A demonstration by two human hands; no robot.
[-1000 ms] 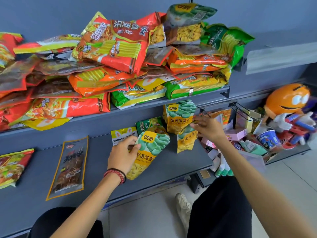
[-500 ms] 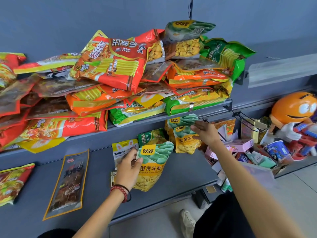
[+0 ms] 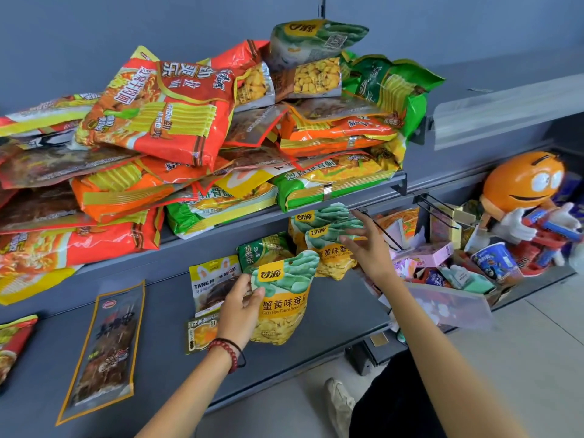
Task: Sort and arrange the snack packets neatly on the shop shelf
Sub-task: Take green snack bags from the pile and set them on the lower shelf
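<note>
Glossy crab-roe bean pouch (image 3: 284, 311) looked light, crinkly, slippery. Left hand (image 3: 238, 311) pinched its upper-left edge; right hand (image 3: 368, 248) hovered, fingers spread.

- Orange round-bodied figure (image 3: 521, 181) with white gloves is standing at the far right, with red-and-blue items lying against its hands.
- Blue cup (image 3: 493, 262) is lying tilted just below and left of the figure.
- Pink box (image 3: 433, 252) is resting left of the cup among mixed small goods.
- Black wire hooks (image 3: 439, 207) are projecting forward above these goods.
- Clear plastic strip (image 3: 505, 112) is running along the upper right.
- Clear front panel (image 3: 452, 306) is tilting outward below the goods.
- Pale tiled floor (image 3: 537, 358) is showing beneath.
- White shoe (image 3: 339, 403) and dark trousers (image 3: 395, 406) are showing at the bottom edge.
- Grey-blue wall (image 3: 126, 26) is backing everything.
</note>
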